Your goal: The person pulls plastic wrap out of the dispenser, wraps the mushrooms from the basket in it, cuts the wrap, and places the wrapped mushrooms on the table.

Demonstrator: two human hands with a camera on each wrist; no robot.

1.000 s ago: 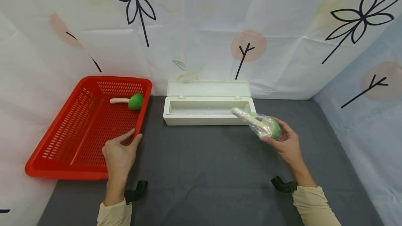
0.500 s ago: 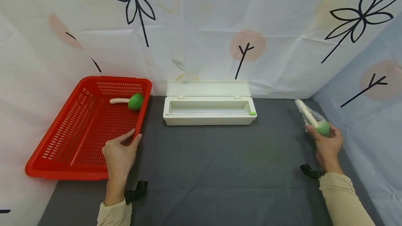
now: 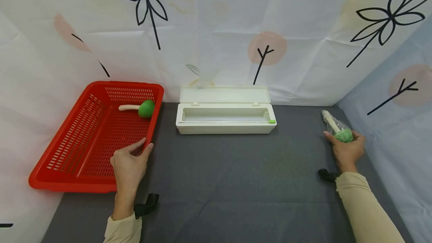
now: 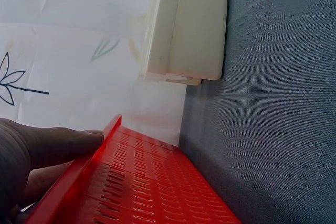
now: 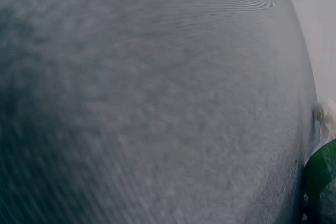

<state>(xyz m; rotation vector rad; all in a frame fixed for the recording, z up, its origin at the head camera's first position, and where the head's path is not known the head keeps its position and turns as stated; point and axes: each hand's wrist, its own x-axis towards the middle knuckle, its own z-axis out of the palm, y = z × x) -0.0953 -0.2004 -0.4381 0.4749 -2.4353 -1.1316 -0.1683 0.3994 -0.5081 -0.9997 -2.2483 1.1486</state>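
Note:
At the far right of the table in the head view, a mushroom-shaped piece with a pale stem and green cap point(image 3: 343, 135) is wrapped in clear plastic. My right hand point(image 3: 347, 151) is behind the cap, fingers at its right side, thumb spread a little away on the left. Part of the wrapped mushroom point(image 5: 321, 179) shows at the right wrist view's edge; that hand's fingers are out of that view. My left hand point(image 3: 129, 164) pinches the right rim of the red basket point(image 3: 72, 185). An unwrapped green-capped mushroom point(image 3: 146, 108) lies inside the basket.
A long white cling-film box point(image 3: 226, 128) with its lid raised stands at the back centre, a small green tab at its right end. Grey cloth point(image 3: 233, 183) covers the table. Patterned white curtains point(image 3: 216, 29) border the back and sides.
My right hand has carried the wrapped mushroom from beside the white box to the far right, then lowered it and spread the thumb from it. The left hand stays on the basket rim.

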